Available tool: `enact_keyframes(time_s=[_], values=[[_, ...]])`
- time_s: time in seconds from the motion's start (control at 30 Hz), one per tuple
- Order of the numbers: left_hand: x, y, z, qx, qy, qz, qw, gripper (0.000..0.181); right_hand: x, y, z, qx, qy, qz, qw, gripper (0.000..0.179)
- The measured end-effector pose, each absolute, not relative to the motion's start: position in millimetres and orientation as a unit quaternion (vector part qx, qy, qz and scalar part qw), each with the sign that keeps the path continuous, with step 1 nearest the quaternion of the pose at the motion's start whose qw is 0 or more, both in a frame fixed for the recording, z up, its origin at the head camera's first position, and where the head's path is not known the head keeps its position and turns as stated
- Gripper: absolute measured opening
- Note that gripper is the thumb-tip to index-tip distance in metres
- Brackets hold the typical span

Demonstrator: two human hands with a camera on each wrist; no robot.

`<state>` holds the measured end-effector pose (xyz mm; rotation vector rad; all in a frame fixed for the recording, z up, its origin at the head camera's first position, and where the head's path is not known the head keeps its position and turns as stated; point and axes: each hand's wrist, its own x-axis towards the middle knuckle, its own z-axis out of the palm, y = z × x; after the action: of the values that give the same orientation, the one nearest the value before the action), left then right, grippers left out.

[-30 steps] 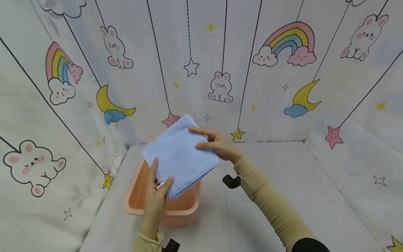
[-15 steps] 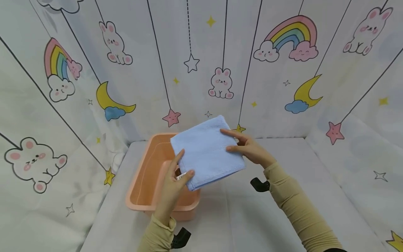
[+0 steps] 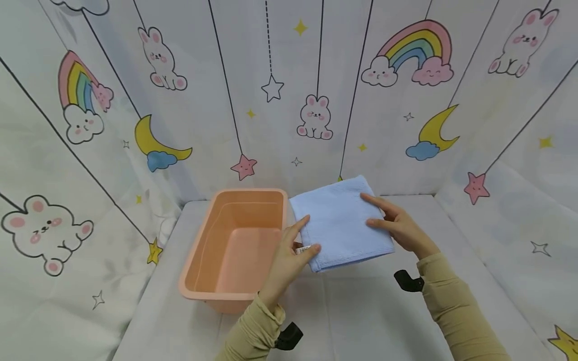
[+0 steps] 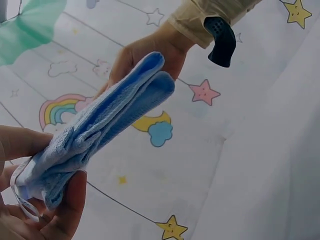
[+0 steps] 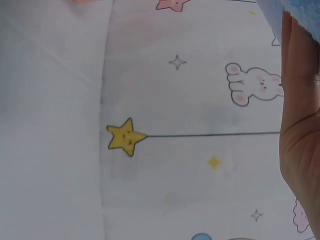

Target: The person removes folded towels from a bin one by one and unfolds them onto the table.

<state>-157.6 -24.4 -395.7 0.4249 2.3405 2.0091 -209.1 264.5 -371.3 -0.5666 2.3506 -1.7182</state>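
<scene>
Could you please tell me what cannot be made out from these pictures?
- Head view: print on the white tag, too small to read.
- Head view: underside of the blue cloth, facing away, and some right hand fingers, hidden behind the cloth.
- Head view: the orange basin's near right corner, behind the left hand and sleeve.
- Right wrist view: most of the cloth and part of the right hand, cut off by the picture's edges.

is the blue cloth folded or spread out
Folded: the left wrist view shows the blue cloth edge-on, doubled into stacked layers with rounded ends.
</scene>
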Motion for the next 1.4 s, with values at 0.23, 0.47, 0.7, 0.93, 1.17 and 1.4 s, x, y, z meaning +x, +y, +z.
enact_keyframes(time_s=[0.23,0.47,0.7,0.93,1.17,1.4], values=[[-165.7,3.6,-415.4,0.139,0.801,0.583,-0.007,0.062,-200.0,289.1,-397.2,-0.143,0.819,-0.55,0.081,0.065],[-173.2,22.4,-442.9,0.148,0.828,0.541,-0.013,0.062,-200.4,304.5,-429.9,-0.111,0.827,-0.542,0.097,0.068],[-181.1,32.4,-472.7,0.131,0.854,0.504,-0.003,0.063,-201.7,314.9,-467.2,-0.083,0.842,-0.52,0.116,0.068],[-186.9,37.6,-503.7,0.108,0.863,0.493,0.009,0.063,-204.9,318.0,-511.6,-0.083,0.851,-0.503,0.127,0.067],[-191.1,38.5,-529.3,0.108,0.867,0.486,0.014,0.063,-209.0,317.9,-535.7,-0.077,0.855,-0.492,0.147,0.068],[-199.2,38.4,-548.4,0.103,0.88,0.463,0.028,0.065,-215.5,315.1,-552.5,-0.109,0.862,-0.477,0.132,0.067]])
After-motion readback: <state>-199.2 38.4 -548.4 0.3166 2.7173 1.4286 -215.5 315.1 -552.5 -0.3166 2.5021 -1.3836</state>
